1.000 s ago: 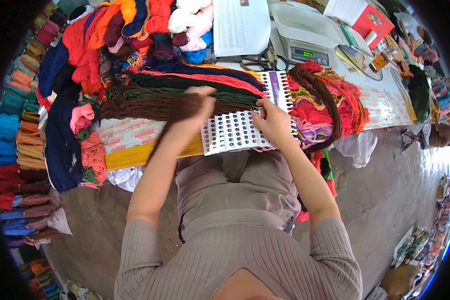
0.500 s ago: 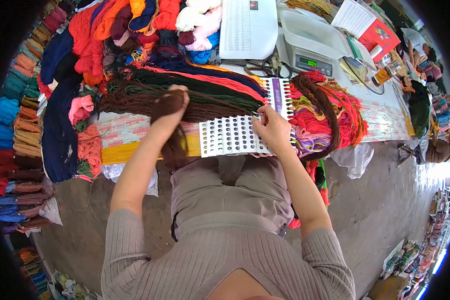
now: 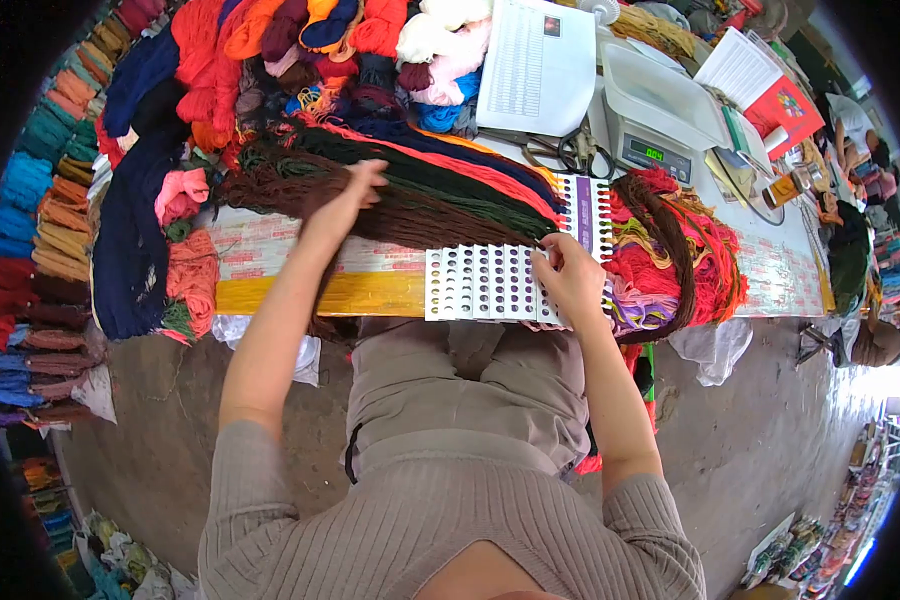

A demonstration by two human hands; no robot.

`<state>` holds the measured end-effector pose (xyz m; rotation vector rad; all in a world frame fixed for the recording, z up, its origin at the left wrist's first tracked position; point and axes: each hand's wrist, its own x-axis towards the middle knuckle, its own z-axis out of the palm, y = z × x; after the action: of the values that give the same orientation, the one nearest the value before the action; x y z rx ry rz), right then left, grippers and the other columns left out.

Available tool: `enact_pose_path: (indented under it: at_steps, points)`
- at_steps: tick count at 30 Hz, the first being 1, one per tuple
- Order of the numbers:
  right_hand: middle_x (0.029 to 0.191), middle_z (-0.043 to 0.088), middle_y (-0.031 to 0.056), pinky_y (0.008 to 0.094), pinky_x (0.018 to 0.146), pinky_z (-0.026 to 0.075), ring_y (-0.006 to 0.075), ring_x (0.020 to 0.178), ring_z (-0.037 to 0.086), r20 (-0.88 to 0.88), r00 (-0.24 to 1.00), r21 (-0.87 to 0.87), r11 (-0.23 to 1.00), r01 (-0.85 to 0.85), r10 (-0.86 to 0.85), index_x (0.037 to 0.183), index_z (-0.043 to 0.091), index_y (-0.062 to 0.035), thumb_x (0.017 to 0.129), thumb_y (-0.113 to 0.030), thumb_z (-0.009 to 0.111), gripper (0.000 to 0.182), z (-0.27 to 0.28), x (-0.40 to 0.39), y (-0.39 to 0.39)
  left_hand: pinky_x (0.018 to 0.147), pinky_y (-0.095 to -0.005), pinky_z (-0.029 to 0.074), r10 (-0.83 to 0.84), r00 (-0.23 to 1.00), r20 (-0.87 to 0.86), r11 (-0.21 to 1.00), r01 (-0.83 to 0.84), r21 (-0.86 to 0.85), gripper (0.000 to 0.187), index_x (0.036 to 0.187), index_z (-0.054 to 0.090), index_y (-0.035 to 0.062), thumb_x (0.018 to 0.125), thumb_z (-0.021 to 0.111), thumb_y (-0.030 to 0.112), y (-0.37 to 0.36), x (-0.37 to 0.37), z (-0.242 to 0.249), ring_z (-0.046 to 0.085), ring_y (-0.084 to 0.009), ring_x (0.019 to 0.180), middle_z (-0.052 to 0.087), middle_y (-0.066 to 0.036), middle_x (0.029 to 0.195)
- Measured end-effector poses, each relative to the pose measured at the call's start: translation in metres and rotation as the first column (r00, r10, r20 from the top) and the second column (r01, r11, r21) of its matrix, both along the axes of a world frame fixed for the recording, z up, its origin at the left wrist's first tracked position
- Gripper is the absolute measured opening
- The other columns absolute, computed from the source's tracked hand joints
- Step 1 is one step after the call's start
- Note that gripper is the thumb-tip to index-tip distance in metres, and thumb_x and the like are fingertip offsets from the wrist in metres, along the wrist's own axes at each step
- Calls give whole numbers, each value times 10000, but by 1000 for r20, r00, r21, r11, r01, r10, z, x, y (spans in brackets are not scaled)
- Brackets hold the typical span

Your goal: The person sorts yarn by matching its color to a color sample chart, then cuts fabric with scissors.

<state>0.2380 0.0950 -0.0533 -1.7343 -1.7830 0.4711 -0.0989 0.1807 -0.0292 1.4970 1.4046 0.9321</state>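
My left hand (image 3: 342, 205) is over the dark brown yarn (image 3: 410, 222), its fingers stretched out to the right and slightly blurred. Loose brown strands hang below that wrist, over the table's front edge. At the upper edge of a white card with rows of punched holes (image 3: 480, 285), my right hand (image 3: 573, 278) pinches with thumb and forefinger. The brown strands run up to these fingertips, which partly hide their ends. Green, black, coral and navy yarn lengths lie behind, leading to a second punched card with a purple stripe (image 3: 584, 215).
Heaped coloured skeins (image 3: 300, 50) cover the back left. Behind the cards lie scissors (image 3: 580, 150), a printed sheet (image 3: 537, 65) and a digital scale (image 3: 655, 150) with a clear tray. A tangled pink and red yarn bundle (image 3: 660, 240) sits to the right. Other people are at the far right.
My left hand has straightened its fingers, and the brown yarn that covered its back has slid toward the wrist. My right hand stays pinched at the card. The whole view has shifted slightly.
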Motion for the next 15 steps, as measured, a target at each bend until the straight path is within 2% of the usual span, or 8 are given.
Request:
enact_pose_path:
  at_steps: [2,4,5,8,9,10,12,15]
  points:
    - [646,545,43,347,554,423,215,600,557,11,1000,-18,1000,-7,7,914,617,-89,745,-285,644,260,2,-2,-1,900,-331,448,-120,914,388,978,175,-110,547,1184,532,-35,974,333,429,-13,33,-13,584,-212,1013,590,-136,1134]
    - [652,545,44,344,555,422,213,605,558,-6,1000,-4,1000,-1,1,915,615,-88,746,-285,645,261,1,-1,0,1033,-349,337,-188,944,270,960,234,-150,590,1268,444,-38,970,312,454,-6,30,-42,473,-251,1195,477,-161,1298]
    - [624,533,5,277,541,420,130,563,524,21,1000,36,999,-1,0,924,622,-90,745,-258,674,252,-2,0,0,1053,-357,311,-138,970,202,970,173,-170,621,1278,439,-31,963,299,485,6,18,-58,451,-266,1216,474,-166,1301]
    - [625,534,9,278,542,422,132,565,525,23,1000,43,999,-3,2,922,623,-84,740,-247,680,251,-1,1,0,1039,-344,306,93,996,20,975,-87,-203,661,1285,444,-21,951,282,526,29,-32,-57,453,-257,1214,476,-166,1303]
    - [626,534,11,282,542,424,134,567,525,16,1000,32,999,-6,6,922,623,-81,738,-243,682,252,-1,0,-1,1047,-344,286,127,968,218,973,-79,-216,658,1290,443,-18,945,312,527,35,-49,-59,438,-258,1229,470,-173,1309]
    - [626,534,11,282,542,424,134,567,525,13,1000,37,999,-13,13,922,623,-81,738,-243,682,252,-1,-1,0,1047,-348,288,139,982,131,968,-107,-226,656,1292,438,-25,941,339,520,45,-69,-63,432,-262,1236,472,-179,1306]
    - [628,539,19,286,540,425,141,568,531,17,1000,46,999,-19,19,917,623,-72,737,-240,684,254,-1,0,0,902,-317,402,334,891,-309,942,-331,63,555,1148,600,42,924,376,498,62,-110,-88,574,-195,1061,635,-122,1089]
    - [650,547,53,345,559,429,223,605,563,-38,999,42,999,-21,22,900,616,-75,746,-272,661,254,1,0,-1,793,-318,451,451,866,-216,892,-430,137,496,1075,634,58,927,390,464,22,-93,-36,638,-195,883,658,-97,1002]
